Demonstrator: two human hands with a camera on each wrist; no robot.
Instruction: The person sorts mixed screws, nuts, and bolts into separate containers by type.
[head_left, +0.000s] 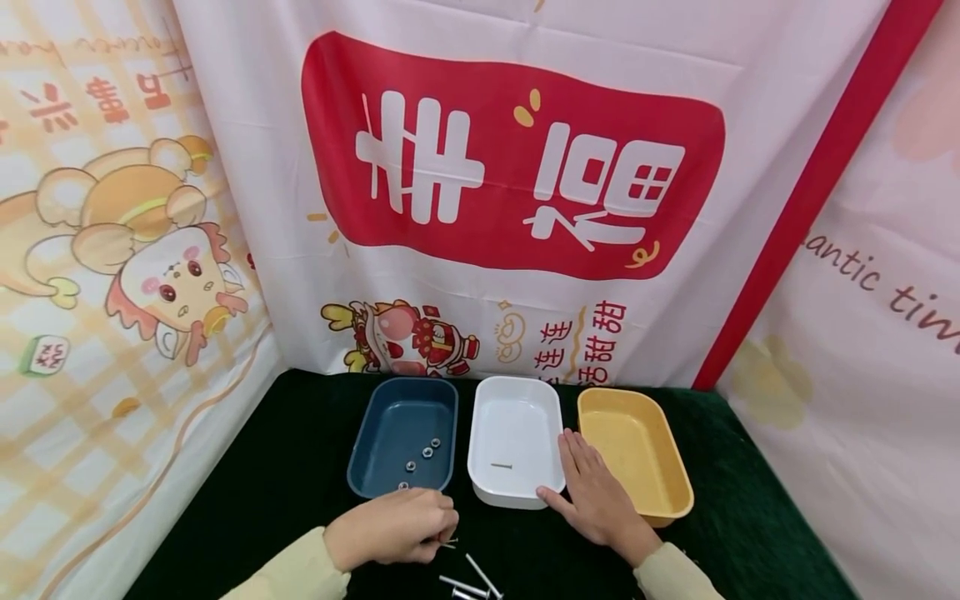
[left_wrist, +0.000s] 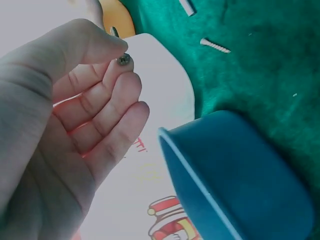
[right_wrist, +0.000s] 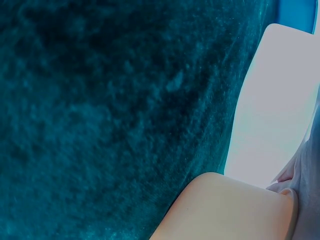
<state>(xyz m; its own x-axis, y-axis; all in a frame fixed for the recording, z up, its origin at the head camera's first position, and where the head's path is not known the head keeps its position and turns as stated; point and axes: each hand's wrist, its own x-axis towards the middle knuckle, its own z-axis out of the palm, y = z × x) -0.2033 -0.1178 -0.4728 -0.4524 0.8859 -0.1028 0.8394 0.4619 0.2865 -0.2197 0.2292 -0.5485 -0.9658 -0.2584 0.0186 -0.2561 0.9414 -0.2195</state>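
Note:
My left hand [head_left: 401,527] is in front of the blue tray [head_left: 358,454], pinching a small screw [left_wrist: 123,59] between thumb and index finger; the thumb hides the middle of its shank. The other fingers of that hand are loosely bent. My right hand [head_left: 596,492] lies with straight fingers along the right side of the white tray [head_left: 516,400], its fingertips at the rim. One screw [head_left: 502,466] rests inside the white tray. Several nuts [head_left: 427,452] are in the blue tray. Long bolts [head_left: 483,575] lie on the dark green cloth near the left hand.
A yellow tray [head_left: 637,433] stands at the right of the row, partly behind the right hand. Another screw [left_wrist: 215,46] lies on the green cloth [left_wrist: 260,75]. Printed fabric curtains [head_left: 517,208] close off the back and both sides of the table.

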